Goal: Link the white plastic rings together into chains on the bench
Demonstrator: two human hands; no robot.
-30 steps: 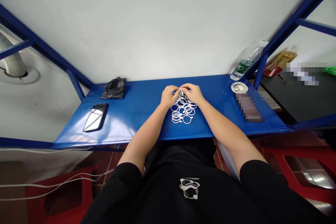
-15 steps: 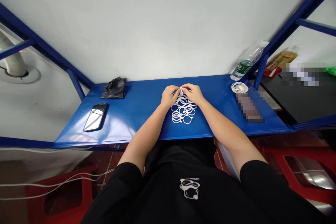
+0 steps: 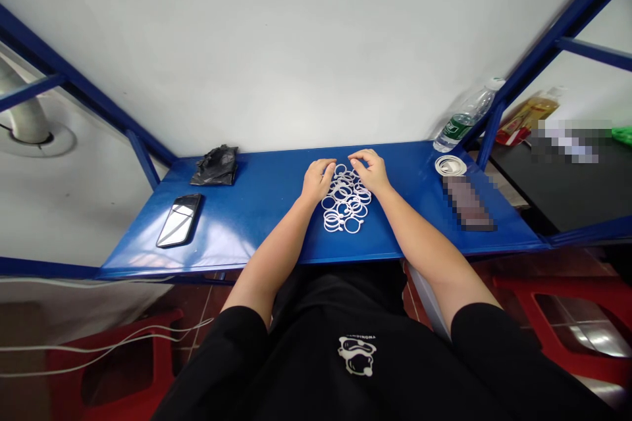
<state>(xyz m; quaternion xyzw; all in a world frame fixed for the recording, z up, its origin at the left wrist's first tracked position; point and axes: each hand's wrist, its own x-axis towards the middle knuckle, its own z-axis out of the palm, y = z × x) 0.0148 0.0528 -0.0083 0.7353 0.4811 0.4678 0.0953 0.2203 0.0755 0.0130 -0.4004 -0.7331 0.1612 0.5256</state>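
**Two hands around a heap of white rings**

The heap of white rings (image 3: 346, 202) lies on the blue counter (image 3: 266, 197), its far end between the hands. The left hand (image 3: 317, 179) is just beside the farthest ring (image 3: 340, 165); whether its fingers pinch that ring, I cannot tell. The right hand (image 3: 372, 174) is at the heap's right side, its fingers slightly apart, nothing visible between them.

The rings overlap closely and some carry small tabs, so handling one well probably means pinching its rim by the tab, steadying it with the other hand, and keeping neighbours from catching.

Counts: more than ten rings, too overlapped for an exact number. Left of the heap, one phone (image 3: 178, 220) and one black bag (image 3: 216, 166). Right of it, one coiled white cable (image 3: 448, 163), one pixelated object (image 3: 467, 204), one water bottle (image 3: 460, 125) and, farther right, one bottle of yellow liquid (image 3: 530, 115).
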